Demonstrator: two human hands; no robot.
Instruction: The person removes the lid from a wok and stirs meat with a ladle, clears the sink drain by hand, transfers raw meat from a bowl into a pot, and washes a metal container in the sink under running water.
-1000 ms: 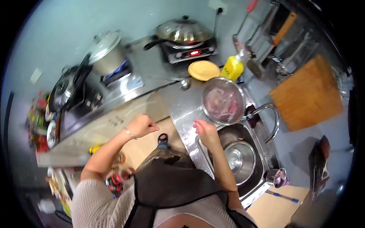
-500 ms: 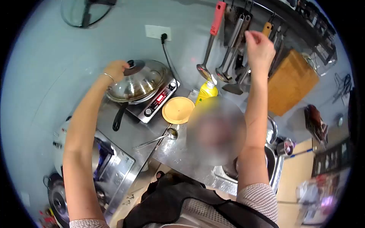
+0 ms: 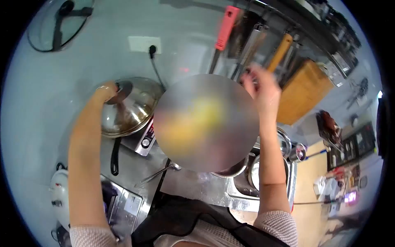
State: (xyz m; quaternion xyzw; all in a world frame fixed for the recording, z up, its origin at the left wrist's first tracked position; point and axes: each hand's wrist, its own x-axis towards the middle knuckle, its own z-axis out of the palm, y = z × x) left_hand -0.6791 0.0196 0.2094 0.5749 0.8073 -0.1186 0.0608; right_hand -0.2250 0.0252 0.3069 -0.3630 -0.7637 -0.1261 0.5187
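Observation:
My left hand (image 3: 108, 91) grips the dark knob (image 3: 122, 92) of a shiny domed lid (image 3: 138, 108). The lid covers a pan whose black handle (image 3: 115, 158) sticks out toward me. Beneath the pan is an induction cooker (image 3: 144, 142). My right hand (image 3: 265, 87) is raised in front of the hanging utensils, its fingers curled around something dark. Motion blurs it, and I cannot tell what the fingers hold. Close to that hand hang a metal-handled utensil (image 3: 249, 46) and an orange-handled one (image 3: 280, 52).
A large blurred round patch hides the middle of the counter. A pink-handled utensil (image 3: 227, 29) and a wooden cutting board (image 3: 304, 95) hang on the wall. Near me, a ladle (image 3: 158, 175) lies on the steel counter (image 3: 189, 187). The sink (image 3: 238, 190) holds metal bowls.
The view has shifted, so the cooker and lid appear farther left. My right hand has come lower against the utensil handles. My left hand stays on the lid knob.

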